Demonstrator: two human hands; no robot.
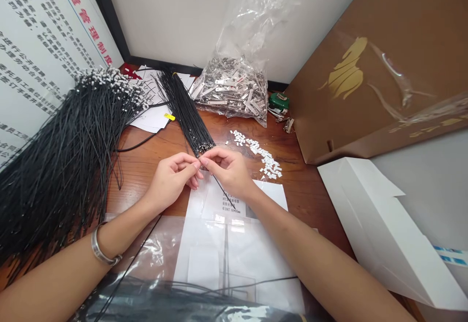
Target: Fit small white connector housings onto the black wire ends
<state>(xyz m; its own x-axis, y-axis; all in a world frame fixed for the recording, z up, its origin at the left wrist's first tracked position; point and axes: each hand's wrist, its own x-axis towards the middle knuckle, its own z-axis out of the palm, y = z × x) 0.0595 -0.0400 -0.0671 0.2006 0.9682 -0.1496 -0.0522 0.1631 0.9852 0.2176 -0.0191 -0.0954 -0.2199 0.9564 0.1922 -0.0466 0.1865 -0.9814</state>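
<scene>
My left hand (178, 176) and my right hand (228, 170) meet fingertip to fingertip above the table, both closed in a pinch. From the pinch of my right hand a thin black wire (220, 184) runs down over a printed sheet. Whatever my left fingertips hold is too small and too covered to make out. Just behind the fingers lies a bundle of black wires (186, 112) with bare metal terminals at its near end. Small white connector housings (268, 161) are scattered on the table to the right of it.
A large pile of black wires with white ends (73, 137) fills the left side. A clear bag of metal parts (234, 88) stands at the back, beside a green tape measure (279, 100). A brown box (365, 68) and white carton (383, 234) stand right. Plastic bags (157, 244) lie in front.
</scene>
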